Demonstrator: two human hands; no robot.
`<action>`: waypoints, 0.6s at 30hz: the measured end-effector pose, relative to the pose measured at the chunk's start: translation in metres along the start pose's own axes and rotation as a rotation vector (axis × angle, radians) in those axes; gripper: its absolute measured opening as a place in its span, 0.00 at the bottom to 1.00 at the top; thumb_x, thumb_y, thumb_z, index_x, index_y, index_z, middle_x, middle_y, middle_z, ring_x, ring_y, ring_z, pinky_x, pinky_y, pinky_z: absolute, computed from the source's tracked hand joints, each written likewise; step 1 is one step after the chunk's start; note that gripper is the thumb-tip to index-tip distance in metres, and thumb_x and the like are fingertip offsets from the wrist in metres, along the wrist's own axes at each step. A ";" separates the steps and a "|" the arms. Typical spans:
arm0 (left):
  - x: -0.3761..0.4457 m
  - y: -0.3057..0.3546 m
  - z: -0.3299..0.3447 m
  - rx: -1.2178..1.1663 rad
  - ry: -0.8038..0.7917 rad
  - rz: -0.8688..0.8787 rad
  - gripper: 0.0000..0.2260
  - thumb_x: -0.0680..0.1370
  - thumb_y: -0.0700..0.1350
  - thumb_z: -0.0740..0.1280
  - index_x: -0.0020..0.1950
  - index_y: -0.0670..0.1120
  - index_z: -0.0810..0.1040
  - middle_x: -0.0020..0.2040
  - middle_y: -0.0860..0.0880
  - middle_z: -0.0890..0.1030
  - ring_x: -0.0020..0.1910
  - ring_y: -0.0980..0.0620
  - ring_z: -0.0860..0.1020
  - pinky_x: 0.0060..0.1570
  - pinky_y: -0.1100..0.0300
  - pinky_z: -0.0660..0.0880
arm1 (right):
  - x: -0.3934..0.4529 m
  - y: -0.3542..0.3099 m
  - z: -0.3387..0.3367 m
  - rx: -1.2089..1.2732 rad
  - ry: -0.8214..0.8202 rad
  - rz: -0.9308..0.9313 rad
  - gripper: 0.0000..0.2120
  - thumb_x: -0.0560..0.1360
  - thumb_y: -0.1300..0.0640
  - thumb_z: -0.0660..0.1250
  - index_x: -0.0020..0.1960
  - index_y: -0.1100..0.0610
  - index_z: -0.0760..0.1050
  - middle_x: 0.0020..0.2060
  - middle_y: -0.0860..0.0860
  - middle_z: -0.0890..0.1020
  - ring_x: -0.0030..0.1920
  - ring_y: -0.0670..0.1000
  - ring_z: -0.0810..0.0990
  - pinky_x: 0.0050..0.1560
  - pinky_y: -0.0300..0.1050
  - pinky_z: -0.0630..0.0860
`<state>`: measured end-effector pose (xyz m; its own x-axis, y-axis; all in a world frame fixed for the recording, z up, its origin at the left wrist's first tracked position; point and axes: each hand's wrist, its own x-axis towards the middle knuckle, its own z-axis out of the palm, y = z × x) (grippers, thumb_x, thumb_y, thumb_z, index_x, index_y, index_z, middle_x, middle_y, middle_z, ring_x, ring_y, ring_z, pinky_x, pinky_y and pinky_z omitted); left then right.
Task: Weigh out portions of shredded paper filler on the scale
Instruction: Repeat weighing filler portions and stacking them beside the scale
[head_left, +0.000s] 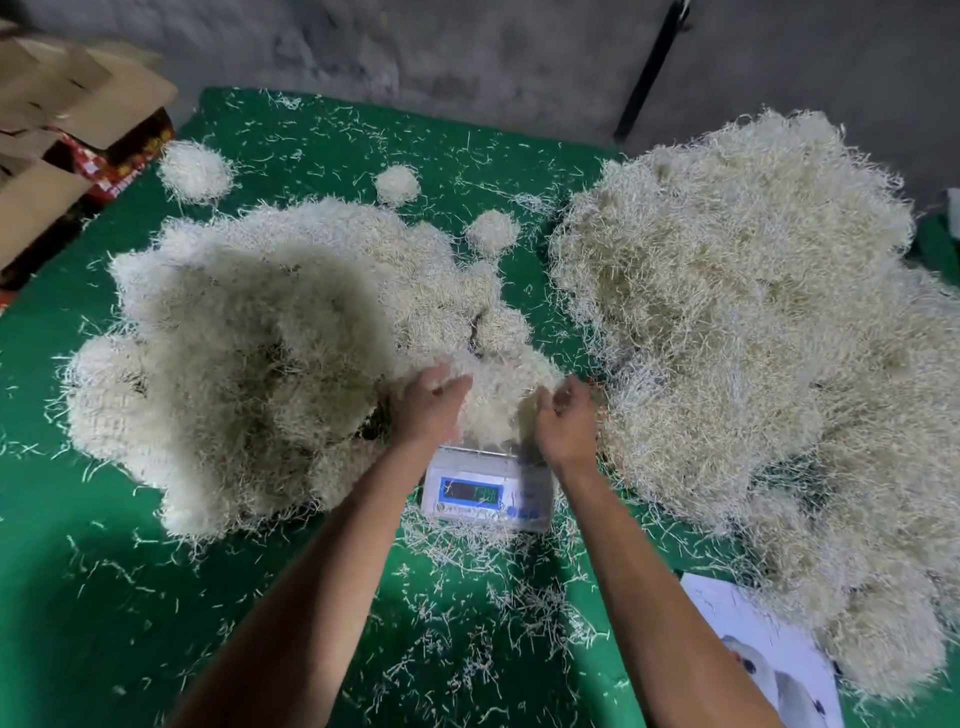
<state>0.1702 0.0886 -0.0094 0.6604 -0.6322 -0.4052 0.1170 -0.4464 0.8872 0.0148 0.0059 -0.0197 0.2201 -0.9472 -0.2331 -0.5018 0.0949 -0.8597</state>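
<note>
Count, left to right: cardboard boxes (62, 119) stacked at the far left edge, number uncertain; three small separate clumps of shredded paper, the first clump (195, 170) near the boxes, the second clump (397, 184) mid-cloth, the third clump (491, 233) beside it; two large heaps, the left heap (249, 358) and the taller right heap (753, 332); one scale (487, 491) between them; one portion of filler (501, 400) on the scale's platform; one printed sheet (758, 649) at lower right.

Surface: a green cloth (93, 597) littered with loose strands. Behind it, a grey wall with a dark pole (652, 67) leaning against it.

Hands: both forearms reach forward from the bottom edge. The left hand (428, 408) lies against the portion's left side, fingers extended and relaxed, gripping nothing. The right hand (566, 421) cups the portion's right side, fingers loosely bent; whether they actually pinch strands cannot be determined. The scale's display is lit but unreadable.
</note>
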 end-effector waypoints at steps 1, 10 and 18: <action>0.002 0.000 0.008 0.010 -0.021 -0.019 0.22 0.78 0.55 0.72 0.69 0.50 0.76 0.67 0.46 0.76 0.52 0.53 0.79 0.47 0.53 0.84 | 0.005 0.002 0.007 0.020 -0.036 0.024 0.17 0.85 0.52 0.61 0.68 0.63 0.68 0.42 0.47 0.78 0.33 0.41 0.78 0.39 0.40 0.83; -0.001 0.015 0.056 -0.004 -0.188 -0.144 0.50 0.60 0.85 0.59 0.78 0.63 0.64 0.81 0.52 0.58 0.71 0.59 0.57 0.72 0.50 0.53 | 0.023 -0.019 0.006 0.316 -0.025 -0.159 0.19 0.83 0.42 0.61 0.38 0.50 0.75 0.29 0.43 0.71 0.29 0.45 0.67 0.34 0.38 0.69; -0.013 0.033 0.110 -0.328 -0.064 -0.155 0.53 0.65 0.69 0.74 0.82 0.55 0.53 0.77 0.52 0.64 0.70 0.55 0.69 0.65 0.57 0.71 | 0.030 -0.029 -0.022 0.018 0.205 -0.254 0.24 0.82 0.32 0.52 0.58 0.50 0.72 0.44 0.45 0.81 0.42 0.42 0.81 0.44 0.45 0.78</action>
<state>0.0836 0.0125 0.0009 0.5693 -0.6162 -0.5442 0.4509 -0.3195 0.8334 0.0173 -0.0321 0.0081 0.1620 -0.9831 0.0846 -0.4374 -0.1484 -0.8869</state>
